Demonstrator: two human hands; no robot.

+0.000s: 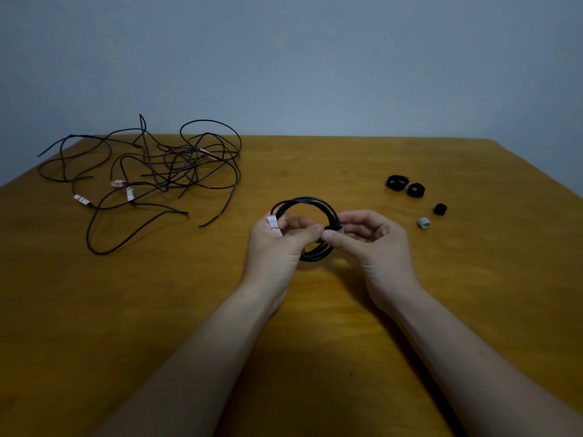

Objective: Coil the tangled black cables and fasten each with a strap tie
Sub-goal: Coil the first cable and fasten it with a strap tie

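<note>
Grey strap tie (337, 230): it is wrapped over the right side of the coil, and our two thumb tips meet on it.
Right hand (375, 244): we pinch the strap, thumb in front and fingers curled behind it.
Left hand (277, 244): our fingers are curled round the coil's left arc, grasping it together with a white-and-red paper tag (273, 224). The thumb reaches right to the strap.
Black coil (303, 201): a ring of a few turns, held between both hands over the middle of the table (126, 310), its open face towards us.
Relation that matters: the strap lies directly under the thumbs and crosses the bundled strands. The right hand is nearer, so we judge that it closes the strap while the left steadies the ring.
Spare ties (415, 189): three black rolls and one grey, on the table right of the right hand.
Tangled cables (176, 165): far left, well apart, not yet coiled.
</note>
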